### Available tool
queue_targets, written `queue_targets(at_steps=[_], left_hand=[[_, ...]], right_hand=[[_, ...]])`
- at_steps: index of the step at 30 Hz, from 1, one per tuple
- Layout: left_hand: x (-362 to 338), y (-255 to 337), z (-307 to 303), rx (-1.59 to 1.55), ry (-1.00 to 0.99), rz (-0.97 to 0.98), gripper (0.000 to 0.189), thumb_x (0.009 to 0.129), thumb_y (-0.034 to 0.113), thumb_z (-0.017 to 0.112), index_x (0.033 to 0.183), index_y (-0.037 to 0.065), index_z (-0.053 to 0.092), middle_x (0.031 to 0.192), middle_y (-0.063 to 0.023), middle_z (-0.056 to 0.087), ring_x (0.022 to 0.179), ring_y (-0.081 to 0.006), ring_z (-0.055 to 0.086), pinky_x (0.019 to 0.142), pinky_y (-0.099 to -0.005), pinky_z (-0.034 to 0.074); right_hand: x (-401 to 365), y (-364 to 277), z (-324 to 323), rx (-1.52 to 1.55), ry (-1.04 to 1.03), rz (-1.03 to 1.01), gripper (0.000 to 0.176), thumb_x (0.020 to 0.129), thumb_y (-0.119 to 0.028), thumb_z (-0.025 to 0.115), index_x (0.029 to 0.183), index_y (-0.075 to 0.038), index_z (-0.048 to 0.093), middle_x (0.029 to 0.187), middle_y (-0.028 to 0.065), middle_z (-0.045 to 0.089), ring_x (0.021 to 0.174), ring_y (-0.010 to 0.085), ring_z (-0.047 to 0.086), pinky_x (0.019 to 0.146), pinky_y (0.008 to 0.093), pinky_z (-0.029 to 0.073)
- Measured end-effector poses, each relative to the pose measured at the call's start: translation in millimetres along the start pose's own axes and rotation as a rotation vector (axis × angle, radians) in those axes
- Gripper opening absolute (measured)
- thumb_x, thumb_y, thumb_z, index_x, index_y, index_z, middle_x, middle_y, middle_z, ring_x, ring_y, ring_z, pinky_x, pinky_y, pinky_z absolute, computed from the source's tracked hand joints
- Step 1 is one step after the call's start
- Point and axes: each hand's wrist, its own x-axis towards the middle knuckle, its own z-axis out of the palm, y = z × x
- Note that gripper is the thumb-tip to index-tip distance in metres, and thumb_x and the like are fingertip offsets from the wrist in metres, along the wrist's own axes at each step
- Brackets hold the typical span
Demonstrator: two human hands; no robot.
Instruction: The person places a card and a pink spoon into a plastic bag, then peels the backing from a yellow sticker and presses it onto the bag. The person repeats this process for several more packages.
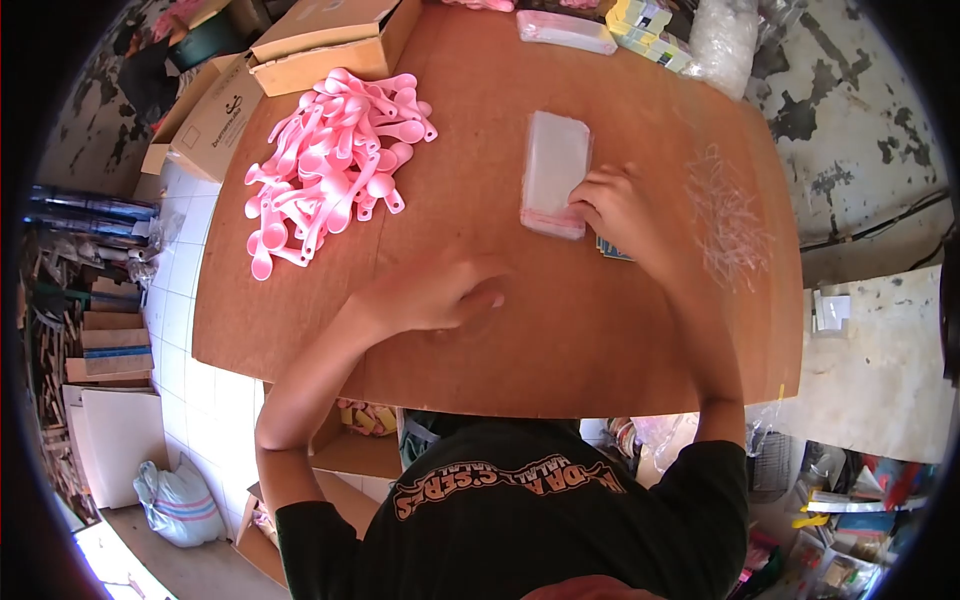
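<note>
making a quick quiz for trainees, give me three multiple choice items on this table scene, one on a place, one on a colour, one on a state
1. Where does the pile of plastic spoons lie on the table?
A. to the person's left of the stack of clear bags
B. on top of that stack
C. at the table's right edge

2. What colour are the spoons?
A. blue
B. pink
C. white

3. What is the right hand doing?
A. holding a spoon
B. lifted well above the table
C. resting with its fingers on the near end of the stack of clear bags

Answers:
1 A, the spoons lie left of the bags with bare wood between them.
2 B, every spoon in the pile is pink.
3 C, the fingers lie on the stack's near end.
</note>
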Motion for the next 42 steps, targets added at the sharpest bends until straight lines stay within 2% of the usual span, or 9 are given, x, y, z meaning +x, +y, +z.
queue_targets(at_steps=[3,7,13,17,25,33,37,40,42], left_hand=[[18.1,-0.1,-7.2,0.022,-0.041,-0.123,0.030,0.085,0.013,0.064,0.113,0.001,0.060,0.104,-0.0165,0.063,0.097,-0.0380,0.060,0.082,-0.0457,0.048],[36.1,-22.2,4.9,0.082,0.050,0.013,0.032,0.086,0.013,0.064,0.116,0.003,0.059,0.111,-0.0161,0.061,0.099,-0.0378,0.059,0.085,-0.0457,0.048],[38.2,-32.3,13.4,0.107,0.038,0.001,0.036,0.084,0.015,0.064,0.118,0.005,0.059,0.122,-0.0136,0.055,0.106,-0.0348,0.057,0.091,-0.0449,0.047],[38.2,-39.8,16.8,0.086,0.091,0.027,0.035,0.084,0.016,0.064,0.117,0.005,0.060,0.119,-0.0142,0.056,0.105,-0.0345,0.058,0.089,-0.0442,0.048],[43.4,-32.8,10.4,0.066,0.102,0.004,0.030,0.084,0.014,0.064,0.111,0.005,0.061,0.106,-0.0144,0.062,0.096,-0.0345,0.061,0.084,-0.0458,0.049],[70.1,-35.9,11.9,-0.015,0.325,-0.180,0.026,0.081,0.008,0.063,0.107,0.005,0.063,0.082,-0.0167,0.067,0.073,-0.0358,0.065,0.066,-0.0434,0.050],[80.8,-57.6,22.8,-0.007,0.389,-0.057,0.027,0.079,0.002,0.061,0.105,0.003,0.062,0.080,-0.0191,0.065,0.072,-0.0353,0.065,0.066,-0.0432,0.050],[82.2,-57.2,24.6,-0.037,0.372,-0.070,0.028,0.074,-0.001,0.062,0.102,0.001,0.062,0.087,-0.0182,0.065,0.081,-0.0347,0.064,0.070,-0.0414,0.050],[83.2,-48.0,26.5,-0.003,0.648,-0.165,0.035,0.072,-0.003,0.066,0.106,0.001,0.059,0.105,-0.0161,0.063,0.098,-0.0333,0.062,0.081,-0.0432,0.049]], right_hand=[[2.7,0.0,5.8,0.009,0.022,-0.003,0.006,0.075,-0.013,0.069,0.079,-0.008,0.071,0.080,0.0030,0.066,0.085,0.0219,0.061,0.078,0.0353,0.040],[5.1,5.0,23.6,0.243,-0.018,0.015,0.013,0.075,-0.021,0.073,0.080,-0.009,0.071,0.079,0.0042,0.065,0.084,0.0228,0.061,0.079,0.0379,0.041],[-6.6,-20.6,9.6,0.080,-0.065,-0.024,0.015,0.076,-0.022,0.072,0.082,-0.008,0.072,0.081,0.0037,0.063,0.084,0.0229,0.061,0.080,0.0391,0.043],[-16.3,-29.9,19.8,0.018,0.028,-0.027,0.012,0.076,-0.020,0.071,0.081,-0.008,0.072,0.080,0.0045,0.065,0.084,0.0237,0.062,0.078,0.0387,0.043],[-11.9,-27.6,23.8,0.288,0.248,0.129,0.005,0.075,-0.008,0.067,0.075,-0.003,0.069,0.070,0.0123,0.064,0.065,0.0284,0.061,0.061,0.0398,0.048],[2.0,-30.0,17.0,0.533,0.168,0.272,0.010,0.076,-0.011,0.070,0.078,-0.001,0.069,0.074,0.0138,0.067,0.066,0.0287,0.064,0.062,0.0353,0.050],[1.3,-21.0,19.5,0.613,0.111,0.177,0.008,0.080,-0.008,0.067,0.084,-0.001,0.070,0.079,0.0139,0.068,0.069,0.0297,0.065,0.062,0.0352,0.050],[-4.3,-21.8,12.2,0.468,0.215,0.193,0.009,0.083,-0.006,0.064,0.088,-0.002,0.070,0.082,0.0143,0.068,0.070,0.0303,0.065,0.063,0.0361,0.050],[-5.8,-20.5,9.1,0.443,0.229,0.157,0.009,0.083,-0.006,0.064,0.090,-0.002,0.068,0.084,0.0144,0.068,0.071,0.0304,0.065,0.063,0.0362,0.050]])
